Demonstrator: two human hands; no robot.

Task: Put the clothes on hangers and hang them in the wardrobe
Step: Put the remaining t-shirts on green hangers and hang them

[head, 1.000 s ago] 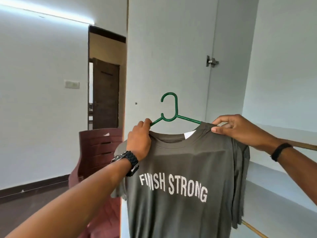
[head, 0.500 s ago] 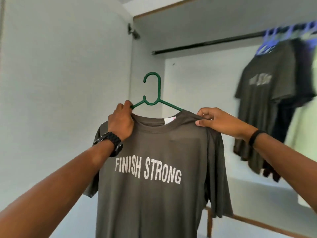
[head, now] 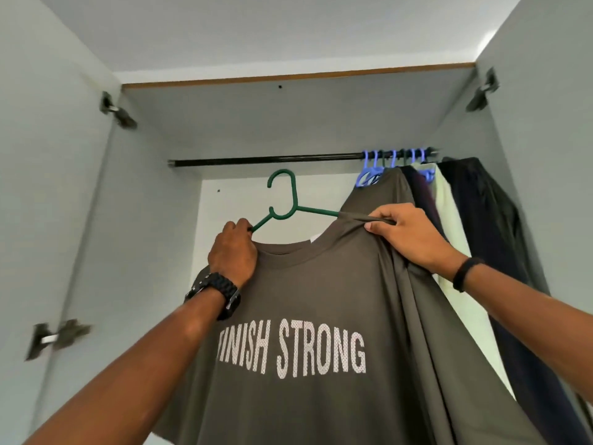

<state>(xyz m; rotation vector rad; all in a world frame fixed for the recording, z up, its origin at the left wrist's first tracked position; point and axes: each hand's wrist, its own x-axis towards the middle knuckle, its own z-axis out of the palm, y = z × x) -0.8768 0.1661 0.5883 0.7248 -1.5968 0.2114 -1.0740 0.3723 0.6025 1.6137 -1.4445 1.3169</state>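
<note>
Wardrobe [head: 321,130] doors stand wide as I look up into the hanging space, where a dark rail [head: 266,159] runs left to right under the top panel. At the rail's right end hang several garments on blue hangers [head: 369,175]: an olive-grey shirt [head: 385,191] nearest, then a dark one, a pale green one [head: 449,220] and a black one [head: 487,213] at the far right. The left stretch of the rail carries nothing.

In front of me I hold an olive-grey T-shirt [head: 321,284], printed FINISH STRONG in white, on a green hanger [head: 288,203]. My left hand [head: 232,252] has its grip curled round the hanger's left arm and the shirt's shoulder beneath it. My right hand [head: 407,232] pinches the shirt's collar fabric at the hanger's right arm, thumb and fingers closed on the cloth.

The hanger's long axis runs left to right, roughly level with a slight tilt; its hook stands upright, opening to the left, just below the rail and not yet on it. The shirt hangs straight down, print facing me, its right side overlapping the hung clothes. I wear a black watch [head: 215,290] on my left wrist and a black band [head: 463,274] on my right.
</note>
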